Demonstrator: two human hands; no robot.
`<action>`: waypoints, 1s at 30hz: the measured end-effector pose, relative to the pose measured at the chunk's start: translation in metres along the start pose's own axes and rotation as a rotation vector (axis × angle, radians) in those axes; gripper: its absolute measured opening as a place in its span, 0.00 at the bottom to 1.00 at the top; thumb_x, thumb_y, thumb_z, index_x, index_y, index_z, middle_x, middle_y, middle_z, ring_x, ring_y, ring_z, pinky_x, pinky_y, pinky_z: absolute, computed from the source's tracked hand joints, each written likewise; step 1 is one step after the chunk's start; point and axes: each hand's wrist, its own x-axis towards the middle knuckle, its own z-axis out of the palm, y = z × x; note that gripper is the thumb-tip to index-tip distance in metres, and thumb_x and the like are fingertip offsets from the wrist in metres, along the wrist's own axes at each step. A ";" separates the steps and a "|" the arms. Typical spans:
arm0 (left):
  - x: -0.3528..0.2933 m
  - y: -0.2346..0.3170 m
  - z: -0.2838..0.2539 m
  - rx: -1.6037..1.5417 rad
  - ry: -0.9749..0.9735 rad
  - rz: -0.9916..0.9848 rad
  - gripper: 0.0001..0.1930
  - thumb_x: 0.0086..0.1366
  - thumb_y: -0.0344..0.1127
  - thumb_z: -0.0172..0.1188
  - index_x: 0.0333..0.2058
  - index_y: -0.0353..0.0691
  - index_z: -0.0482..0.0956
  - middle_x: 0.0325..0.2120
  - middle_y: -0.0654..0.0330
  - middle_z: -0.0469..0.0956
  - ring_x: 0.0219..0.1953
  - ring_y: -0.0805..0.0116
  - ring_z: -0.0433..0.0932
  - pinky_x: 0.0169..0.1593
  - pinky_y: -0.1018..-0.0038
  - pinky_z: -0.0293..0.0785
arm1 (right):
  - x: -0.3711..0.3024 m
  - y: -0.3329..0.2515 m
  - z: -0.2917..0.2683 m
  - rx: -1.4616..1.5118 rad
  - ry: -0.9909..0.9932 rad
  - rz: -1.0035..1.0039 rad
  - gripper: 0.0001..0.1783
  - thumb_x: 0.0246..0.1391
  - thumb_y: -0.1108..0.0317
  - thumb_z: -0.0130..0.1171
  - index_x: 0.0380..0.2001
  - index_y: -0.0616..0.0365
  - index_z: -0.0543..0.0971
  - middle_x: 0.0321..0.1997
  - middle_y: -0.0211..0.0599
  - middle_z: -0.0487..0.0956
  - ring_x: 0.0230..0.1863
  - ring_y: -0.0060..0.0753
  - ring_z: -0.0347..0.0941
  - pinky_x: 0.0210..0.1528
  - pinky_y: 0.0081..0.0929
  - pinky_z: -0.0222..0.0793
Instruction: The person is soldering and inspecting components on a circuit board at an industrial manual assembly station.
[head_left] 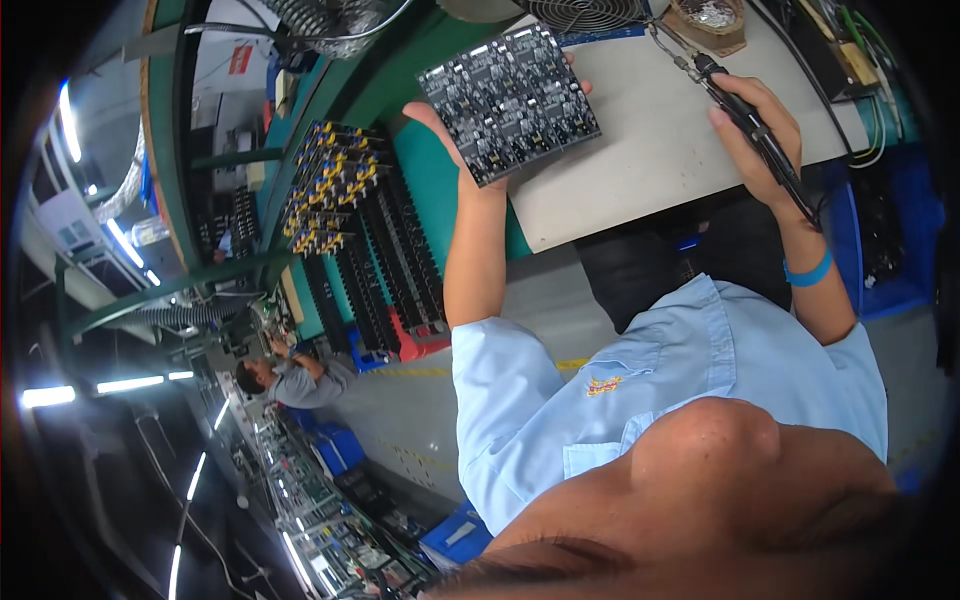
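A black circuit board panel [510,105], crowded with small components, is tilted up above the pale work mat [570,200]. My left hand [448,138] grips it from beneath, with the thumb along its left edge and fingertips showing past the right edge. To the right, my right hand [768,135] is wrapped round the dark handle of a soldering iron [738,108]. The iron's thin metal tip end points up and left, apart from the board. A blue band [808,272] circles my right wrist.
Black slotted racks [385,255] stand at the left, with several boards bearing yellow parts [335,185]. A round fan grille [585,12] and a holder with silvery scraps [708,14] sit at the back. Blue bin [890,245] at right; another person [295,378] works far left.
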 end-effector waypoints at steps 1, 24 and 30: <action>0.003 -0.001 -0.001 -0.011 -0.015 -0.011 0.75 0.30 0.92 0.50 0.70 0.37 0.53 0.66 0.34 0.57 0.67 0.34 0.57 0.65 0.26 0.45 | 0.001 -0.001 -0.001 -0.021 0.006 0.003 0.18 0.52 0.79 0.62 0.48 0.63 0.79 0.39 0.37 0.80 0.35 0.28 0.74 0.40 0.19 0.69; -0.066 -0.043 0.072 1.941 -0.149 0.063 0.67 0.21 0.58 0.82 0.66 0.45 0.64 0.65 0.39 0.56 0.68 0.40 0.56 0.68 0.49 0.51 | -0.008 0.006 0.001 -0.151 0.014 0.130 0.18 0.51 0.80 0.63 0.48 0.65 0.79 0.43 0.41 0.80 0.37 0.32 0.75 0.42 0.21 0.70; -0.094 -0.076 0.067 1.918 0.086 0.153 0.58 0.30 0.50 0.82 0.65 0.46 0.66 0.69 0.43 0.52 0.72 0.41 0.49 0.70 0.42 0.43 | -0.019 0.021 0.007 -0.139 0.115 0.159 0.17 0.49 0.77 0.63 0.44 0.65 0.78 0.35 0.42 0.79 0.30 0.33 0.71 0.36 0.24 0.68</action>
